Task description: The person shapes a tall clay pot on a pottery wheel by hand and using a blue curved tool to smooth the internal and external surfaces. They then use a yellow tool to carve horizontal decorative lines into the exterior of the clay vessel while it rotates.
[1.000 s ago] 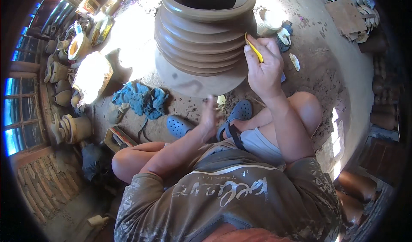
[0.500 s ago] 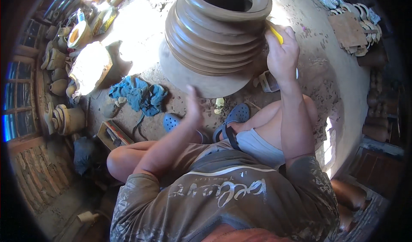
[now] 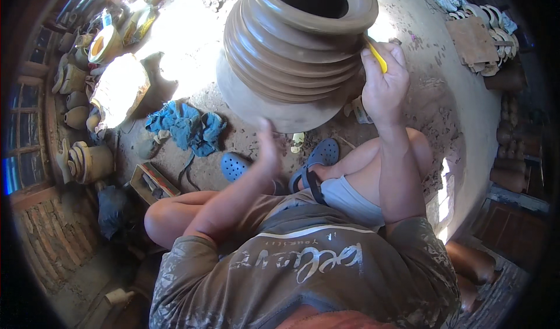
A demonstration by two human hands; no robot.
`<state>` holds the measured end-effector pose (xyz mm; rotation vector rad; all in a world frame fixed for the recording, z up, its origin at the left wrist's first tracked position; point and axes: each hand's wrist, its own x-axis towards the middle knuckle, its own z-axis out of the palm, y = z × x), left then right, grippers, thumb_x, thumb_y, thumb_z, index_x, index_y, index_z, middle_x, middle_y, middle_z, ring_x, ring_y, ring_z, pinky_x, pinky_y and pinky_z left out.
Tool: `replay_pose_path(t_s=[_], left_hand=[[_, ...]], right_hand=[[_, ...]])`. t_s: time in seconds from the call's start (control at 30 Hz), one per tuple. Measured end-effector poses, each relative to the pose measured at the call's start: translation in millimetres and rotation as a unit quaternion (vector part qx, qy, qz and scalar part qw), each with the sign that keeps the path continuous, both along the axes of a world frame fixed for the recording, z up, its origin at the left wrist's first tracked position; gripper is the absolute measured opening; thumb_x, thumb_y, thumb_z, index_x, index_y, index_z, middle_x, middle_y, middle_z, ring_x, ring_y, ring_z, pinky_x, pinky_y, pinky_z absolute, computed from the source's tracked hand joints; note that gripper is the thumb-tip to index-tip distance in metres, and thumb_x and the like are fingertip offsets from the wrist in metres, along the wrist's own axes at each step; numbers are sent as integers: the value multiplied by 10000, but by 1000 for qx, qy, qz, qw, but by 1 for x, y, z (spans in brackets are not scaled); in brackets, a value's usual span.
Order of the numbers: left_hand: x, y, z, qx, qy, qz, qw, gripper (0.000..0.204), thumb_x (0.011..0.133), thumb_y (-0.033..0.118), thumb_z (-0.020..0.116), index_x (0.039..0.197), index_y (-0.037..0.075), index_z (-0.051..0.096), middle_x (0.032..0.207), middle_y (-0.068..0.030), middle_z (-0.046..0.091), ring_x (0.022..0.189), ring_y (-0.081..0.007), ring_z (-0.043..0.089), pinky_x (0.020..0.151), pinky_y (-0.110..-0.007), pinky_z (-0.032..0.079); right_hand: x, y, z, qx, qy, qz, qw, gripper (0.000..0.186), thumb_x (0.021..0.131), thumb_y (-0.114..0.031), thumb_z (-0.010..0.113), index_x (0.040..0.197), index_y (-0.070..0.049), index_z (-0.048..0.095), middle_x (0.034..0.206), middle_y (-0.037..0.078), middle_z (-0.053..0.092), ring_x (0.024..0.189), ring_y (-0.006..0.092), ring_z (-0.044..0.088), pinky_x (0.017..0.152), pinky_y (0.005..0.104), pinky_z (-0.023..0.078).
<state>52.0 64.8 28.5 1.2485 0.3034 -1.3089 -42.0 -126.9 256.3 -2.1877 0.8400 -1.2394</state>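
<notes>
A tall brown clay pot (image 3: 291,55) with a wide mouth and ridged rings around its wall stands on a round grey potter's wheel (image 3: 271,119). My right hand (image 3: 386,87) is closed around a yellow-handled tool (image 3: 378,57) at the pot's right side; the tool's far end, by the upper wall, is mostly hidden. Beside the wheel's near edge is my left hand (image 3: 269,151), seen edge-on with its fingers stretched toward the rim and nothing in it. Whether a fingertip touches the wheel I cannot tell.
A crumpled blue cloth (image 3: 185,128) lies left of the wheel, near an open box (image 3: 153,183). Several pots (image 3: 76,118) line the left wall. Broken clay pieces (image 3: 493,34) are piled at the far right. My feet in blue clogs (image 3: 322,156) rest just below the wheel.
The pot's mouth has shifted slightly right. My right hand, still on the yellow-handled tool, sits a little lower beside the wall. My left hand has moved slightly right along the wheel's edge.
</notes>
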Motion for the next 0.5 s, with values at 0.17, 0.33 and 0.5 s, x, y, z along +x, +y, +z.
replay_pose_path(t_s=[0.17, 0.33, 0.5], left_hand=[[101, -26, -5, -18, -203, 119, 972, 707, 1072, 560, 317, 1525, 19, 312, 1536, -212, 396, 1419, -306, 388, 1202, -440, 279], [-42, 1, -14, 0, -93, -58, 994, 857, 976, 736, 360, 1532, 85, 333, 1473, -198, 443, 1339, -316, 438, 1078, -549, 380], [-19, -6, -5, -13, -47, 9, 999, 879, 966, 758, 344, 1528, 83, 347, 1466, -203, 466, 1359, -339, 447, 1092, -516, 386]], right_hand=[[-5, 6, -3, 7, 7, -8, 1000, 196, 939, -77, 661, 1081, 49, 708, 960, 119, 616, 845, 216, 616, 748, 315, 492], [-2, 8, -9, -12, -1, -11, 1000, 207, 923, -47, 673, 1106, 42, 712, 951, 119, 620, 856, 214, 621, 758, 310, 494], [-4, 8, -6, -24, 2, -16, 1000, 215, 918, -47, 679, 1114, 33, 716, 950, 121, 621, 863, 226, 626, 777, 318, 497]])
